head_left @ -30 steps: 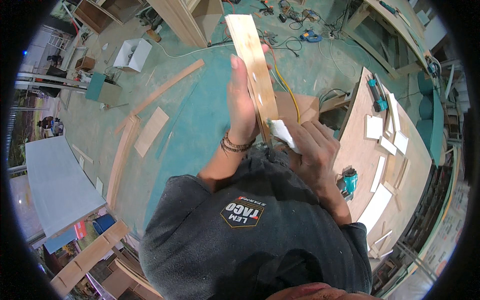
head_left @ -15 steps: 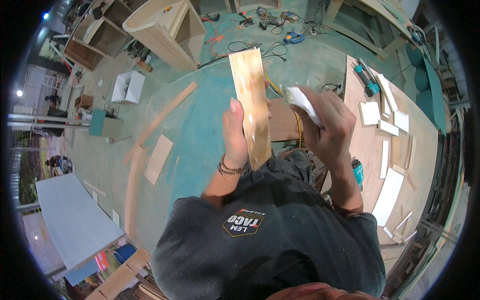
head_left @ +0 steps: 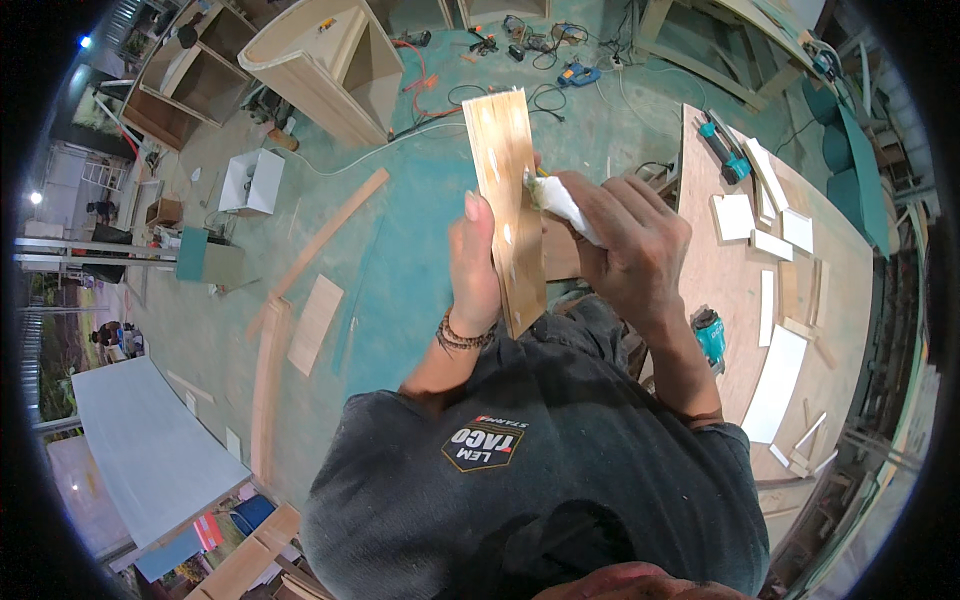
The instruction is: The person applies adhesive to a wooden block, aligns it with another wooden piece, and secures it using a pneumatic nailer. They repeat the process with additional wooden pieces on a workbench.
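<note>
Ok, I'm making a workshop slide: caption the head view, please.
Left hand holds a white-spotted board; right hand holds a white packet at the board's right edge.

Table (head_left: 738,280): strewn at right with white panels (head_left: 775,385)
White box (head_left: 265,187): resting at left
Blue tool (head_left: 578,76): lying far off
</note>
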The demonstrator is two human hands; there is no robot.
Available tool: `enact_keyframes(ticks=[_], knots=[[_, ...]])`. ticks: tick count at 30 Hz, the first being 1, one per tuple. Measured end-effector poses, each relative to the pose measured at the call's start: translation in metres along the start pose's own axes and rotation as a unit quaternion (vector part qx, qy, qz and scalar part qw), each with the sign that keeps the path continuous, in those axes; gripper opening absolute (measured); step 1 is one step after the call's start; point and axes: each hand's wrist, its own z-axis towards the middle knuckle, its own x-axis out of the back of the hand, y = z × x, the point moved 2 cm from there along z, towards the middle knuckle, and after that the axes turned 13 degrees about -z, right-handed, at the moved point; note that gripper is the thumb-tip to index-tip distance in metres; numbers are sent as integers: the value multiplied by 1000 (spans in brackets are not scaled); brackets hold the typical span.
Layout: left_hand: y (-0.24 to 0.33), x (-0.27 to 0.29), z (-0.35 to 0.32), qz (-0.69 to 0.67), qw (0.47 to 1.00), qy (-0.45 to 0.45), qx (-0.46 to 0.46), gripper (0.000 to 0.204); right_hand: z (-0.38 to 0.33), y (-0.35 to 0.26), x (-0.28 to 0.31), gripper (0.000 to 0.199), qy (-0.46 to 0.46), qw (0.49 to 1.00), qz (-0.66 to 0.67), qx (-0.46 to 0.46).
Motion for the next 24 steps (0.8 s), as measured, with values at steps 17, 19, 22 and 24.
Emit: enact_keyframes(ticks=[17, 19, 22, 24], knots=[[6, 12, 39, -127, 986, 73, -83, 77, -59, -25, 6, 52, -127, 992, -19, -9], [1, 21, 49, -118, 982, 95, -110, 77, -68, -23, 4, 50, -148, 989, -15, -28], [-2, 33, 66, -100, 979, 105, -144, 76, -86, -6, 11, 41, -138, 983, -5, -119], [-11, 39, 80, -142, 980, 89, -109, 74, -108, 19, 24, 34, -80, 973, -8, -218]])
